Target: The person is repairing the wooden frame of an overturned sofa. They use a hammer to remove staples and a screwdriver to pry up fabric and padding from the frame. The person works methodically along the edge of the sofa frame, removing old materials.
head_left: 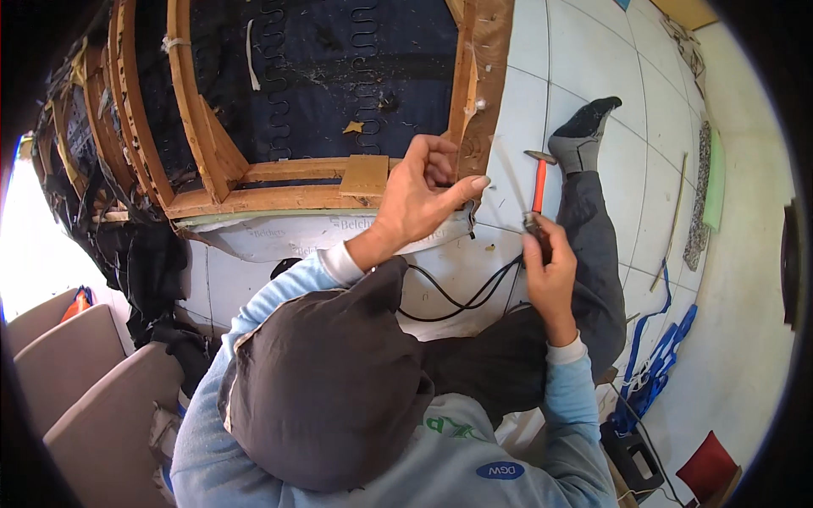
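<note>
My right hand grasped a red-shafted, metal-headed hammer over white floor tiles; my left hand, fingers curled, was near the corner of a brown wooden frame, its hold unclear.

We wear: light blue top, green lettering, blue oval badge | whitish cuffs | dark grey trousers | grey sock, black toe

I am holding my left hand half-curled, thumb pointing right, while my right hand is gripping.
</note>
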Available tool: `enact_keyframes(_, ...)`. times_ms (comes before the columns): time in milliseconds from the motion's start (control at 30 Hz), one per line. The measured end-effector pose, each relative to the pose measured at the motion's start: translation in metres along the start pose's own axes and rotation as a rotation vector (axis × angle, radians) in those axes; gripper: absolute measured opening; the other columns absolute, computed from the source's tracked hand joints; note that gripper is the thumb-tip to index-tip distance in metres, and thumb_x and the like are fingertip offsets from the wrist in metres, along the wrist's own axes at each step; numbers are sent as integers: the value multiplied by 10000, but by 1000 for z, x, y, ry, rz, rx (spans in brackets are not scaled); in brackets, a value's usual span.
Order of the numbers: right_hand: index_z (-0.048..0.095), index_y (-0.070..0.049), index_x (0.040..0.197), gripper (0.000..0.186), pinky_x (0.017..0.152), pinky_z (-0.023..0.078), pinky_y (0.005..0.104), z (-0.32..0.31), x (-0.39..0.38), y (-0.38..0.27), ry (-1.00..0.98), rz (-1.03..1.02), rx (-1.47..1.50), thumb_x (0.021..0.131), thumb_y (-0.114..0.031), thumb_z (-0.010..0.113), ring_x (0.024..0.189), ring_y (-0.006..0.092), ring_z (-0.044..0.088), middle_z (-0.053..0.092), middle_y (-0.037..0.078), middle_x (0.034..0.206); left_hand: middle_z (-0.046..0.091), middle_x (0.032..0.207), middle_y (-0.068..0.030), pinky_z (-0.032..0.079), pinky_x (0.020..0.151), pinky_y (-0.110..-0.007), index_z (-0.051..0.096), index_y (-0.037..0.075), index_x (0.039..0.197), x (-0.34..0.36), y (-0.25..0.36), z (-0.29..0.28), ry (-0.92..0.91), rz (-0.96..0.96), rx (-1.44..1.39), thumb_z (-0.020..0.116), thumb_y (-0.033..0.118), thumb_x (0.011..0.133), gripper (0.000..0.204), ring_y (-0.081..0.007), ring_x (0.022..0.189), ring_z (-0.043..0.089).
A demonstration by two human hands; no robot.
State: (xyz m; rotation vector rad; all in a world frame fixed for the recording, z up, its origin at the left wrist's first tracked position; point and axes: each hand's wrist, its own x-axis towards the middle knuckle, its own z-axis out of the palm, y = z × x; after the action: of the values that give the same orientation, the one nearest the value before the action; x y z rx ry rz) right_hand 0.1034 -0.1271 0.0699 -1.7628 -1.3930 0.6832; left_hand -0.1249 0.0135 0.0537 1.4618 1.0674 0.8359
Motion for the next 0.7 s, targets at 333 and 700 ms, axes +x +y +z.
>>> enact_keyframes(333,732,-28,1256,319,747,571,384,22,-24,1,76,-25,-159,954,-84,821,839,299,733,717,149,1001,777,1012,-67,581,793,-262,712,-40,1191,19,-4,-5,136,-17,9,752,267,1084,327,-69,910,677)
enact_keyframes(700,749,-48,1252,333,695,580,383,22,-20,2,147,-145,-254,929,-57,835,766,285,726,714,131,978,790,877,-77,547,685,-271,732,-46,1141,20,-22,-4,-10,-163,-82,785,206,1034,278,-68,759,661)
